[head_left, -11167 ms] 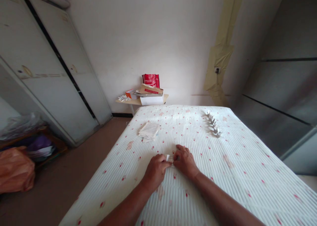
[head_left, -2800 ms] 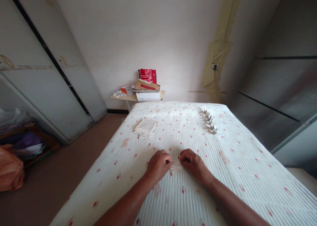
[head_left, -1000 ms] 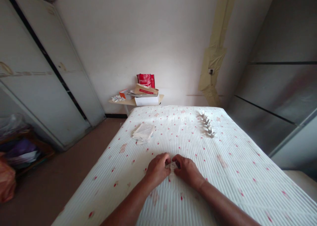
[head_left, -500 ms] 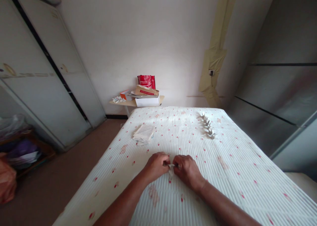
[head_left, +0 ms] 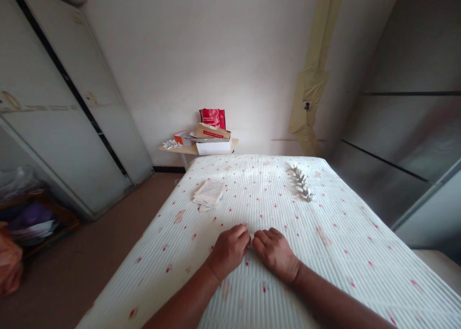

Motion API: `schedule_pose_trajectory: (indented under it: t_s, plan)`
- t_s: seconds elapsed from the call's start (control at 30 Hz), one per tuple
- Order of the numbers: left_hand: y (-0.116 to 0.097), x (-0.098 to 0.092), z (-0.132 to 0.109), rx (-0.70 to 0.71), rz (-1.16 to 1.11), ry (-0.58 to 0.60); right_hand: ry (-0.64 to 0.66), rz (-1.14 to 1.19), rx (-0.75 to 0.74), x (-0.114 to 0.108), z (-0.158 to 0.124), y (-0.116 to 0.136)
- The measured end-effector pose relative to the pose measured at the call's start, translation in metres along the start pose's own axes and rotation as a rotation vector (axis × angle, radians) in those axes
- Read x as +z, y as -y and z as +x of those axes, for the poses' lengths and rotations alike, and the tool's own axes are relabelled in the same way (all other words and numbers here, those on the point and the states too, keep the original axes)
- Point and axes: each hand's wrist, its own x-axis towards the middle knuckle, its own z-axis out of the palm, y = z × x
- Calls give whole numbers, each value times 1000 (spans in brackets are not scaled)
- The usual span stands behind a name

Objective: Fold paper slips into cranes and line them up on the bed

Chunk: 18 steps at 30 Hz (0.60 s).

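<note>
Low in the middle of the frame, a small piece of paper (head_left: 249, 244), mostly hidden, is gripped between the curled fingers of the left hand (head_left: 231, 249) and the right hand (head_left: 275, 253), which are held close together over the quilted cover (head_left: 273, 206). Left of centre, printed sheets (head_left: 210, 192) are stacked; right of centre, folded paper pieces (head_left: 306, 193) are lined up. Beyond, a white box (head_left: 214, 148) is set on a tabletop (head_left: 188, 150).
</note>
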Motion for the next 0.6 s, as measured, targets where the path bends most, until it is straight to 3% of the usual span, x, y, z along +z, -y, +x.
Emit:
schedule_pose_trajectory:
  t_s: [0.3,0.43,0.6]
  plan:
    - [-15,-20,-23,-15,-106,155,261,237,65,-2,-7,-2]
    - [-20,-26,-27,-47,-112,194,250,527,178,-10,-14,-7]
    - [-22,-28,-32,-24,-102,132,215,772,282,-10,-22,-11]
